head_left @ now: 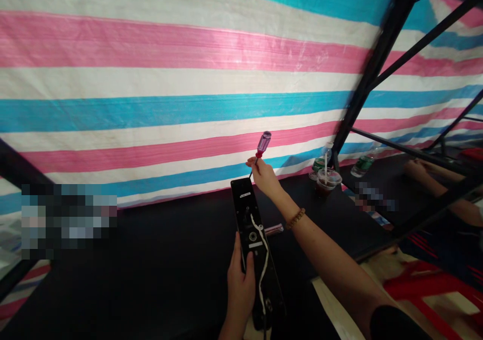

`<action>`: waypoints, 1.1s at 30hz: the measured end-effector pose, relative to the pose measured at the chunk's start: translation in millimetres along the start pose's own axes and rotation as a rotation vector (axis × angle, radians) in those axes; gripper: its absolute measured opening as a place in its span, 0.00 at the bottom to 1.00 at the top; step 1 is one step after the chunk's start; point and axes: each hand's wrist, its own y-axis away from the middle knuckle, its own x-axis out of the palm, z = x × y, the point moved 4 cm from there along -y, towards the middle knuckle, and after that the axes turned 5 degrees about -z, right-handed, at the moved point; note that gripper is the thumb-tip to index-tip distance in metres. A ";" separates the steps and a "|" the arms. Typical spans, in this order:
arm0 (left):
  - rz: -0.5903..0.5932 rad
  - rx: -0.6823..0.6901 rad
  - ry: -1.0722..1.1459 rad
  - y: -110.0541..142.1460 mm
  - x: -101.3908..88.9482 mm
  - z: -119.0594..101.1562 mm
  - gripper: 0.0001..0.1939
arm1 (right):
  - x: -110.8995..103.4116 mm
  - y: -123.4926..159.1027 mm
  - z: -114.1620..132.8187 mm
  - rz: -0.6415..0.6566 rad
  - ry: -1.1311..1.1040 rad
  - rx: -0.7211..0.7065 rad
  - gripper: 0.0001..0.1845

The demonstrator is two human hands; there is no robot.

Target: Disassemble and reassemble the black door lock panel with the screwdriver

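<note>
A long black panel (242, 214), which looks like the back of an electronic door lock, is held tilted over the black table. A white cable (266, 259) runs down its face, past round fittings and small white labels. My left hand (241, 282) grips the panel's lower part, fingers along the left edge and thumb on the face. In my right hand (266, 179) is a screwdriver (264, 143) with a translucent purple handle and red collar, pinched by its shaft. Its handle points up; its tip meets the panel's top end, though exact contact is hard to see.
A shiny pinkish rod-like object (274, 229) lies right of the panel on the black table (158, 274). Farther right stand a lidded drink cup (327, 180) and a plastic bottle (317, 166). Beyond the black metal frame (364, 91) are another person's arms (433, 181).
</note>
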 end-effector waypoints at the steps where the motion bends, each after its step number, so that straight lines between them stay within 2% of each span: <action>1: -0.001 0.009 -0.001 0.1 -0.3 -0.7 0.33 | -0.5 -0.6 1.9 -0.004 0.042 -0.024 0.09; 4: -0.005 0.012 0.002 0.3 -0.7 -1.7 0.33 | -3.2 -2.6 7.1 -0.005 0.128 -0.075 0.05; 6: -0.004 0.008 0.008 0.3 -0.5 -1.6 0.32 | -4.8 -3.4 8.1 -0.007 0.102 -0.059 0.03; 11: -0.006 0.024 0.019 -0.2 0.0 -0.9 0.32 | -2.0 -1.5 8.5 -0.010 0.026 -0.006 0.07; 18: -0.006 0.026 0.020 -0.5 -0.4 -0.9 0.31 | -2.3 2.1 10.0 -0.054 0.084 -0.056 0.07; 21: 0.002 0.023 0.009 -0.3 -0.6 -0.9 0.31 | -7.3 0.9 8.0 -0.067 0.075 -0.008 0.04; 27: 0.007 -0.007 0.000 0.1 -0.7 0.6 0.32 | -12.1 1.0 8.9 0.004 0.058 0.033 0.07; 33: 0.014 0.024 -0.006 0.3 0.2 0.5 0.32 | -10.7 3.1 -5.7 0.017 -0.071 0.137 0.08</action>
